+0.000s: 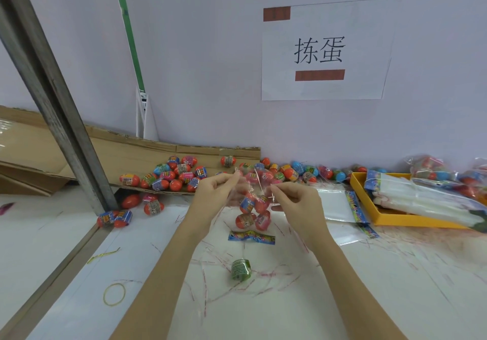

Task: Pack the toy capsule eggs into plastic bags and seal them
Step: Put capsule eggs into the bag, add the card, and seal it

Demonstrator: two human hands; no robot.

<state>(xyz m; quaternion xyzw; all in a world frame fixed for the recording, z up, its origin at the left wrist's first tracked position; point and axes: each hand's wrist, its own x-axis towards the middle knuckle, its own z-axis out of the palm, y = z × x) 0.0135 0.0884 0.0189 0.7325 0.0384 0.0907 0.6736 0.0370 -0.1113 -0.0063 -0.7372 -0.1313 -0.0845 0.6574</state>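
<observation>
A clear plastic bag (253, 210) hangs above the white table (369, 287), with several orange and pink capsule eggs inside and a colourful header strip at its bottom end. My left hand (214, 194) pinches the bag's top edge on the left. My right hand (292, 198) pinches the same edge on the right. Loose capsule eggs (174, 175) lie heaped on a flattened cardboard sheet (131, 155) behind the hands. One green egg (241, 269) lies alone on the table in front of the bag.
A yellow tray (390, 218) at the right holds stacked empty bags (421, 194). More flat bags (334, 205) lie beside it. Filled bags (432, 171) sit at the far right. A metal post (52, 102) stands at the left. Peeled strips and a rubber band (114, 294) litter the table.
</observation>
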